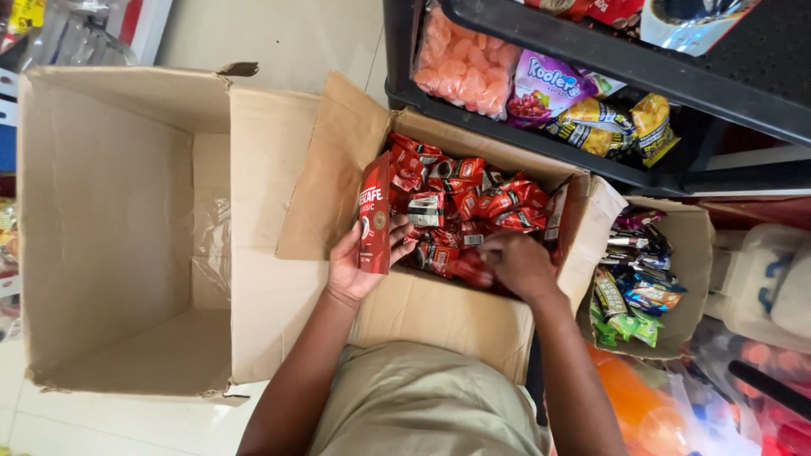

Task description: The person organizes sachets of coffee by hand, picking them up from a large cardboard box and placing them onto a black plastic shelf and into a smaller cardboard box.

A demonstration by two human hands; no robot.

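Head view, stock as I count it. Cardboard boxes: three. One large box (110, 228) at my left, open, nothing showing inside but its walls and taped floor. One middle box (439, 317) straight ahead of me, flaps out, heaped with small red sachets (473, 207); too many and too tangled to count. One smaller box (688, 245) at my right, holding mixed wrappers in purple, blue and green (634, 287); count not possible.

Red carton (374, 215): one, tall and flat, upright over the near-left corner of the middle box.

Black shelf (591, 67) above the boxes: one bag of orange sweets (465, 63), one purple bag (549, 84), and yellow packets (621, 127), at least two.

My left hand (359, 262): partly open, thumb on the carton's face and fingers curled round its lower end, gripping it.

My right hand (519, 262): knuckles up, fingers curled down among the sachets at the box's near side; whether they are pinching any, I cannot tell.
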